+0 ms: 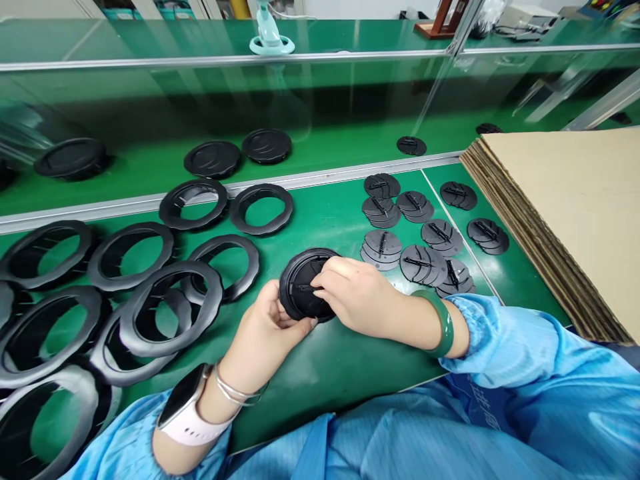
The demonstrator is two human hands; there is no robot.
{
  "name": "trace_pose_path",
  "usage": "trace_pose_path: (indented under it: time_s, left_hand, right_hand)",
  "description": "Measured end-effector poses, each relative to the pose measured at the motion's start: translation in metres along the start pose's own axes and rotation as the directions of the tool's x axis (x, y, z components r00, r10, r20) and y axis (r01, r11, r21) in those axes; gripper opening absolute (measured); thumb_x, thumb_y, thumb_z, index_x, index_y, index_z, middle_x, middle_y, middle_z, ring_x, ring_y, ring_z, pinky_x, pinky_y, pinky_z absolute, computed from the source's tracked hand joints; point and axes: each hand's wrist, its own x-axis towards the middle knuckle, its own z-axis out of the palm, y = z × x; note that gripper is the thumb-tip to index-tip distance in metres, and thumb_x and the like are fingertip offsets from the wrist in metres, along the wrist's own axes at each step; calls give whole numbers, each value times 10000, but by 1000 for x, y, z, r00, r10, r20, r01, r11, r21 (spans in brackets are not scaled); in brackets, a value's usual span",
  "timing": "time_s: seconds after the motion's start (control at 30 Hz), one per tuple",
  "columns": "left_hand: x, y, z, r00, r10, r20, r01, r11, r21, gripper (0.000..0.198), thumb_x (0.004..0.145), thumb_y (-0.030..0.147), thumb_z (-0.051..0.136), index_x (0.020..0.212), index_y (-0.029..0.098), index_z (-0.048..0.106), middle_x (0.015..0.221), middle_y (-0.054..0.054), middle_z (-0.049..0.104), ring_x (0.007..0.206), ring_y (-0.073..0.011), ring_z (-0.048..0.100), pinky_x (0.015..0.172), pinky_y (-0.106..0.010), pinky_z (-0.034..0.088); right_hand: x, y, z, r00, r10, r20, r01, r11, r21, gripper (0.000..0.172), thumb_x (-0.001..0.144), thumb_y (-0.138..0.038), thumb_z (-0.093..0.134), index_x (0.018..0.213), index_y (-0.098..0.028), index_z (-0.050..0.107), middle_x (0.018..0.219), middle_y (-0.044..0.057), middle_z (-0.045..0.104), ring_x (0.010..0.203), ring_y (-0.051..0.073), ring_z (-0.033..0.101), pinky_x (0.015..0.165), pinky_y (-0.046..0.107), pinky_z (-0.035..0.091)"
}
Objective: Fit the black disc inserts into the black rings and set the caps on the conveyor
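**Green table, black plastic parts**

Green matting covers the table (350,373), and a pale metal rail (320,177) splits it from a second green strip behind. Both hands meet at the middle of the near strip over a black round part (300,293), tilted up off the mat. The left hand (265,330) curls its fingers around the part's lower rim. The right hand (357,293) closes bent fingers over its face.

Open black rings (150,313) lie overlapping to the left, and grey discs (415,233) with bar clips lie scattered to the right. A stack of cardboard sheets (565,220) fills the right edge. Closed black caps (215,159) sit on the far strip under a clear panel, with a green shelf (150,40) above.
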Motion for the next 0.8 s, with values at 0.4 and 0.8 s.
trace_pose_path:
  time_s: [0.4, 0.8]
  left_hand:
    - [-2, 3, 3, 1000, 18, -10, -18, 1000, -10, 469, 671, 190, 799, 990, 231, 458, 725, 91, 646, 650, -128, 681, 576, -203, 546]
    - [1, -1, 1, 1000, -16, 14, 17, 999, -37, 576, 651, 248, 842, 1081, 216, 460, 891, 6, 736, 803, -211, 736, 722, -328, 608]
  right_hand:
    - [-2, -15, -5, 1000, 0, 26, 4, 988, -155, 245, 981, -118, 402, 1031, -110, 642, 906, 121, 619, 830, 232, 564, 730, 361, 525]
    - [2, -9, -2, 988, -5, 151, 34, 982, -187, 382, 957, -92, 399, 1293, -44, 574, 995, 160, 623, 889, 266, 561, 719, 411, 544]
